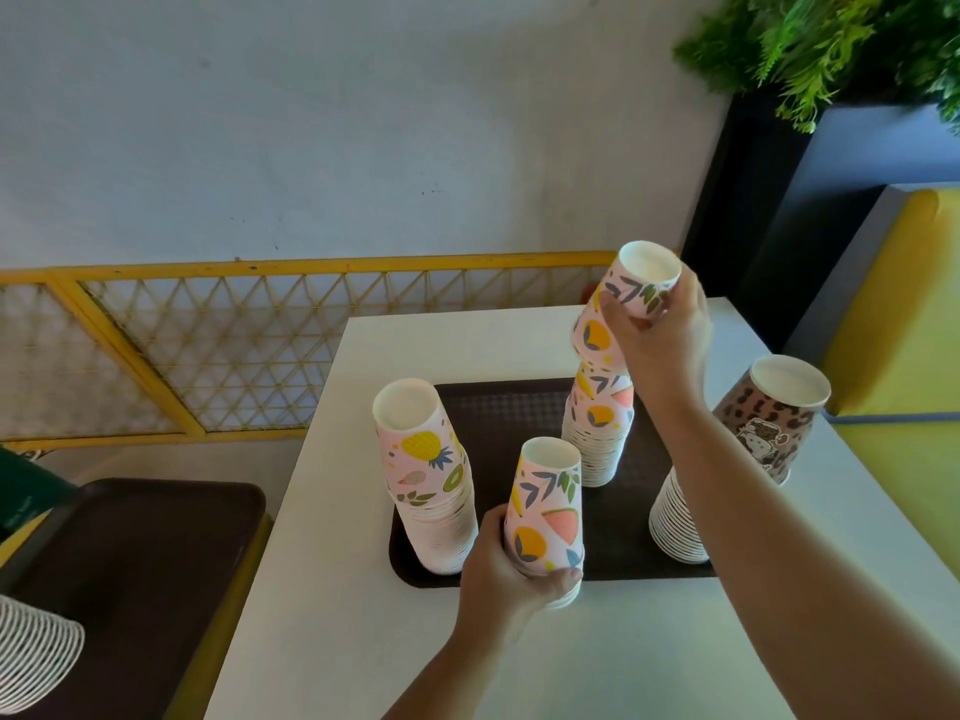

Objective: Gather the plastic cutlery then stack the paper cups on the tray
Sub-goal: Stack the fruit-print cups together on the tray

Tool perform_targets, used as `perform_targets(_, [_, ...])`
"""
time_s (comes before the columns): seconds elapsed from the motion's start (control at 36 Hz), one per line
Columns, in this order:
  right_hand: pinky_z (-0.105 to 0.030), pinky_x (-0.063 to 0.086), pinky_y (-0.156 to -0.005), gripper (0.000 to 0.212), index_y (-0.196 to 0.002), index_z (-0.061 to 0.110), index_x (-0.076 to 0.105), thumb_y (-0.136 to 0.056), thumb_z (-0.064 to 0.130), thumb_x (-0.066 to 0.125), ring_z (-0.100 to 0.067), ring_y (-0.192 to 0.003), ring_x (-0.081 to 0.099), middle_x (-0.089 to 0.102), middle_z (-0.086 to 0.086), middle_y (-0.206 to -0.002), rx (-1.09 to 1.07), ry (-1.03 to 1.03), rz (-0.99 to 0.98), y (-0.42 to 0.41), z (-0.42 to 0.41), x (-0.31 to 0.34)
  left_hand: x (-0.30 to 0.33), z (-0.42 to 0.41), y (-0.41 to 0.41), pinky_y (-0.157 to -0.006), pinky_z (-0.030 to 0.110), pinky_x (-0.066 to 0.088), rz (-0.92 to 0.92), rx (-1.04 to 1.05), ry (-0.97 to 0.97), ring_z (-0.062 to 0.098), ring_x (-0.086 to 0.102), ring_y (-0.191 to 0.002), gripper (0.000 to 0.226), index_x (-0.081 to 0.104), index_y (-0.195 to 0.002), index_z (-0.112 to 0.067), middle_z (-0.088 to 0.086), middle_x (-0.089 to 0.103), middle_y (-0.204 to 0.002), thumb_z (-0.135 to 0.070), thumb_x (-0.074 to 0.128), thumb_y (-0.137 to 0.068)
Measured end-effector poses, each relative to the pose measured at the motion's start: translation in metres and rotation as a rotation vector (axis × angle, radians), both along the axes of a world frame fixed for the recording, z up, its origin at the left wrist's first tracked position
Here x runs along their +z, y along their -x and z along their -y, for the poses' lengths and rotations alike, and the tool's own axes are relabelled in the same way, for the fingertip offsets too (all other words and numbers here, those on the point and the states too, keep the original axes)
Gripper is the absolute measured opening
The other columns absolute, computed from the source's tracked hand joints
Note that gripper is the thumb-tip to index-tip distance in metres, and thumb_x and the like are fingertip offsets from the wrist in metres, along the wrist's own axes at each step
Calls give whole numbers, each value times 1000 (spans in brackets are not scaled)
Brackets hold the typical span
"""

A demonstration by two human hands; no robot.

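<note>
Dark brown rectangular plastic tray (519,402) on white table (332,615). On it: pineapple-print paper cup stack (431,485), near left; fruit-print cup stack (597,433), far. Left hand (506,569) grips near pink fruit-print cup stack (548,511); right hand (660,330) pinches an upturned pink cup (623,304) above the far stack. Leopard-print cup stack (727,459) right, off tray.

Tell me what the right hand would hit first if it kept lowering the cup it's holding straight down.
Most likely the floral cup stack on the tray. The right hand holds an upside-down cup that appears to hover just above that stack's top, tilted, so it would probably nest over it, though depth is hard to judge.
</note>
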State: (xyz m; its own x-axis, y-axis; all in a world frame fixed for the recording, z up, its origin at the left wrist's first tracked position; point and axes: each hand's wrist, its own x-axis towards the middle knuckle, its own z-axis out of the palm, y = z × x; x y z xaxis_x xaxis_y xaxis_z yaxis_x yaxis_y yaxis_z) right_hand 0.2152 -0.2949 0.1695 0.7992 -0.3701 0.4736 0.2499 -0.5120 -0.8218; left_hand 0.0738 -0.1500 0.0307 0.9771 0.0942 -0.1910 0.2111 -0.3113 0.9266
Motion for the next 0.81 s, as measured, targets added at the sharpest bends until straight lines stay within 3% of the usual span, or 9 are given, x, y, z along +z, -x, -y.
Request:
perform_targets(0.14, [-32, 48, -83, 62, -126, 11, 46, -75, 34, 72, -21, -109, 54, 54, -6, -122, 3, 1, -159, -1, 1, -25, 0, 1, -1, -83, 21, 54, 26, -4, 8, 15, 62, -100, 74, 50, -118, -23, -6, 64, -111, -24, 90, -55])
perform_targets(0.22, [-30, 43, -90, 66, -131, 14, 43, -76, 34, 72, -20, -117, 48, 49, -5, -129, 35, -3, -203, 6, 2, -32, 0, 2, -2, -81, 19, 54, 32, -1, 12, 11, 62, -99, 80, 49, -115, -27, -10, 64, -109, -38, 88, -47])
perform_targets(0.28, [-26, 38, -94, 71, -135, 18, 38, -76, 36, 72, -16, -123, 43, 44, -2, -135, 39, -3, -166, 18, 1, -33, 0, 3, -2, -80, 20, 55, 33, 15, 15, 8, 62, -97, 85, 49, -113, -29, -12, 64, -107, -53, 79, -37])
perform_targets(0.36, [-26, 39, -97, 65, -133, 19, 41, -78, 36, 70, -13, -121, 44, 44, 0, -133, 78, -4, -71, 42, -3, -33, -1, 4, -3, -79, 19, 54, 35, 27, 22, 8, 62, -97, 88, 49, -113, -29, -11, 64, -107, -56, 76, -34])
perform_targets(0.47, [-22, 43, -82, 58, -126, 20, 46, -75, 36, 71, -14, -108, 52, 51, 1, -123, 233, 23, -160, 76, -12, -40, -1, 4, -4, -77, 21, 55, 52, 39, 22, 9, 64, -93, 87, 52, -112, -24, -8, 67, -103, -54, 78, -34])
perform_targets(0.56, [-25, 46, -84, 65, -126, 23, 44, -71, 39, 74, -10, -108, 53, 53, 7, -119, 373, 78, -316, 93, -17, -50, 1, 3, -4, -77, 22, 55, 70, 49, 23, 9, 65, -92, 86, 53, -112, -23, -7, 67, -101, -53, 78, -35])
perform_targets(0.61, [-20, 47, -83, 70, -127, 26, 43, -67, 38, 77, -5, -105, 56, 57, 10, -115, 456, 51, -428, 102, -19, -57, 3, 4, -5, -77, 22, 55, 88, 56, 28, 5, 64, -90, 83, 53, -111, -24, -8, 67, -101, -51, 78, -37])
perform_targets(0.69, [-5, 45, -67, 54, -109, 32, 47, -66, 36, 79, 4, -89, 60, 63, 14, -99, 522, 45, -522, 111, -21, -65, 6, 6, -5, -80, 24, 55, 116, 50, 28, 3, 64, -92, 81, 53, -111, -25, -11, 67, -102, -50, 78, -39])
perform_targets(0.81, [-1, 44, -61, 45, -100, 33, 48, -67, 35, 79, 7, -82, 59, 61, 19, -89, 486, 60, -500, 114, -21, -66, 8, 8, -3, -83, 23, 55, 127, 3, 31, 4, 64, -97, 86, 50, -115, -28, -14, 66, -105, -49, 81, -38])
